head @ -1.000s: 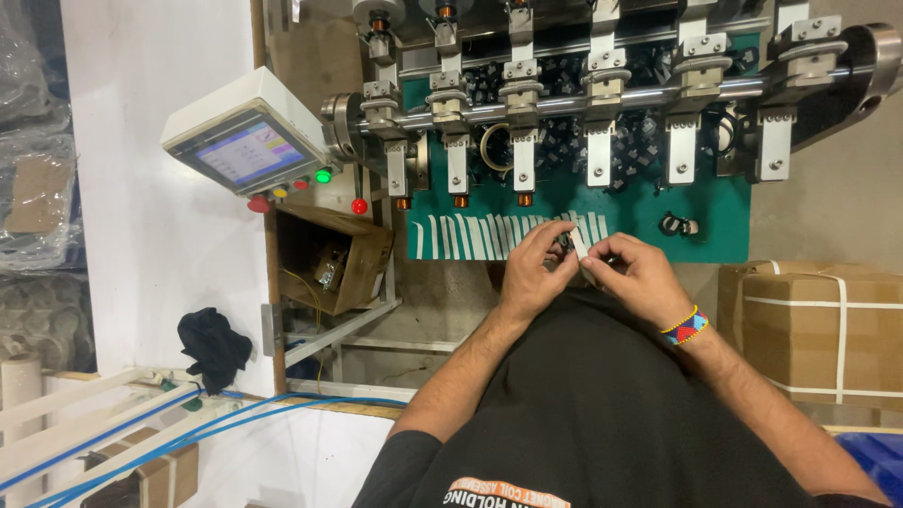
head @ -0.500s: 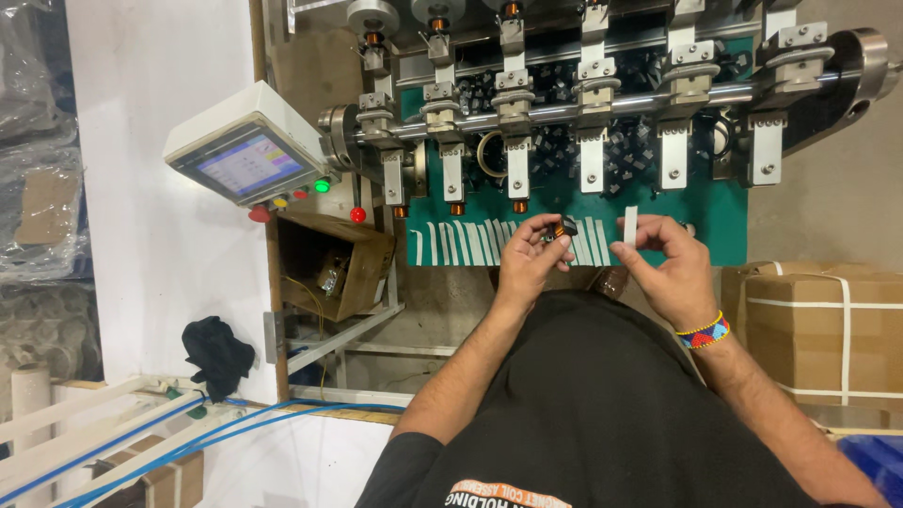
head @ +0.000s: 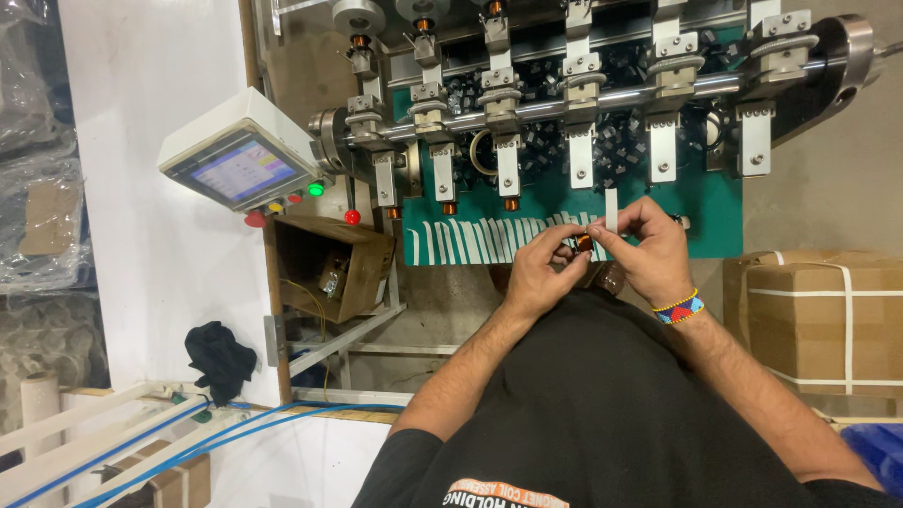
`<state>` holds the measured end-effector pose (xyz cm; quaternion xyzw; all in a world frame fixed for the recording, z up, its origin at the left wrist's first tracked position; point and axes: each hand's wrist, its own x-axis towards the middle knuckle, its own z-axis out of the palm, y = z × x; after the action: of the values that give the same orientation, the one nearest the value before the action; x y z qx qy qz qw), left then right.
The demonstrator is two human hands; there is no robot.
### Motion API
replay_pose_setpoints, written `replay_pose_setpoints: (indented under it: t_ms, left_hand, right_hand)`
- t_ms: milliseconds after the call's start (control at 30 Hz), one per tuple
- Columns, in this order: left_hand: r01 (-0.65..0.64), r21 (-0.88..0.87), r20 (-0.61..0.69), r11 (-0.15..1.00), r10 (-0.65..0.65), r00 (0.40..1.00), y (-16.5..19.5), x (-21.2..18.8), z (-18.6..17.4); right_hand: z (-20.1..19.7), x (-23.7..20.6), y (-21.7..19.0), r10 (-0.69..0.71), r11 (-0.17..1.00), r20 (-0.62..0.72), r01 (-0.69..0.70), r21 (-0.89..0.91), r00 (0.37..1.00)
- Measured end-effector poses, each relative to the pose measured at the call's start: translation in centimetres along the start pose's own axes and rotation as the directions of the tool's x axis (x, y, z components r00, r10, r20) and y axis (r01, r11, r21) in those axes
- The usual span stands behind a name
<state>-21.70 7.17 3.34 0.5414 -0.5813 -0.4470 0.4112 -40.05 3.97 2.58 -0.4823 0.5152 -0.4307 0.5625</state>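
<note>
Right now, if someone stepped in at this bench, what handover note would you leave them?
Left hand: fingers pinch a small copper-wound coil at chest height.
Right hand: holds a short white strip upright, its lower end at the coil.
Things: a row of white strips lies along the front edge of the green mat, just beyond the hands. Above it the winding machine carries a few copper coils on its spindles. Touch-screen panel at the left.
Done: one strip picked up and brought to the coil.
Left: the strip is not yet wrapped on; many strips remain in the row.
</note>
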Motion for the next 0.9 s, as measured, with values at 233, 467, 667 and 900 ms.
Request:
replay_pose_setpoints:
  t_ms: [233,467,667,900]
  left_hand:
    - [0.026,0.022,-0.049,0.999,-0.025,0.998,-0.3,0.1,-0.3]
    - [-0.068,0.071,-0.061,0.995,0.073,0.995,0.1,-0.1,-0.2]
    - [-0.102,0.080,-0.023,0.992,0.104,0.994,0.2,-0.1,0.0]
    - [-0.054,0.065,-0.096,0.996,0.060,0.994,-0.2,0.0,-0.3]
  right_hand:
    - [0.2,-1.9,-1.6,-0.059,0.994,-0.015,0.057,-0.089,0.998]
    - [0.3,-2.2,-3.7,-0.330,0.903,0.032,0.326,-0.280,0.943]
    - [0.3,-1.8,-3.8,-0.224,0.921,0.058,0.231,-0.315,0.973]
    - [0.2,-2.4,-3.6,-0.149,0.918,0.091,0.172,-0.357,0.985]
